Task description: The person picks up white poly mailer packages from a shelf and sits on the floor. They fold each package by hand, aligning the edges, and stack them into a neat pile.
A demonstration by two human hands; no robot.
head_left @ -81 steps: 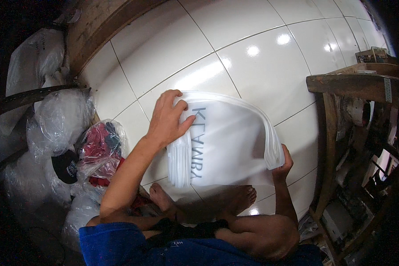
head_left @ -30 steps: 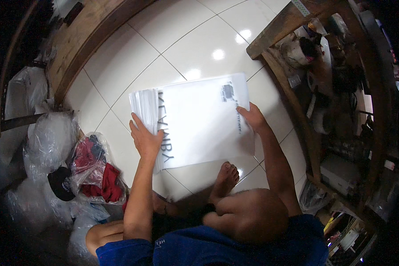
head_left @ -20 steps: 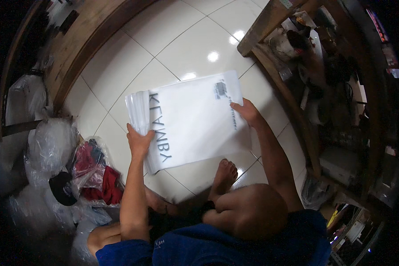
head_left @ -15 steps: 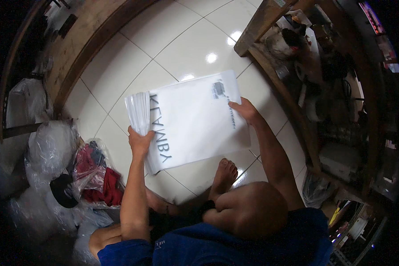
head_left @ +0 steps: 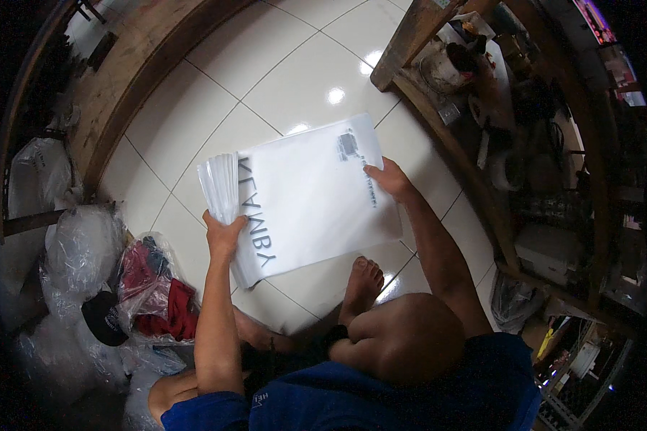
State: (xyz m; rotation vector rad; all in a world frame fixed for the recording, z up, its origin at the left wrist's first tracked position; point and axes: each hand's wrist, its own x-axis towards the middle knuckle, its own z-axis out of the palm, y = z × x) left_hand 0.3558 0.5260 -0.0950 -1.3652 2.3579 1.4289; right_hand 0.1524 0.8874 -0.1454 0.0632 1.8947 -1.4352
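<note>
A stack of white, translucent plastic bags (head_left: 309,205) with dark printing is spread between my hands above the tiled floor. Its left edge fans out into several folded layers. My left hand (head_left: 224,233) grips that fanned edge, thumb on top and fingers underneath. On the opposite side, my right hand (head_left: 389,179) pinches the right edge, with the thumb lying on the upper face. The fingers beneath the stack are hidden on both sides.
Clear plastic bags (head_left: 86,244) are heaped at the left, beside red cloth (head_left: 172,309) in plastic and a black cap (head_left: 103,318). A wooden beam (head_left: 144,79) runs along the upper left. Cluttered wooden shelving (head_left: 453,136) stands at the right. My bare foot (head_left: 363,284) rests near the stack.
The stack and both hands have shifted very slightly left in the picture. My grip on both edges looks the same.
</note>
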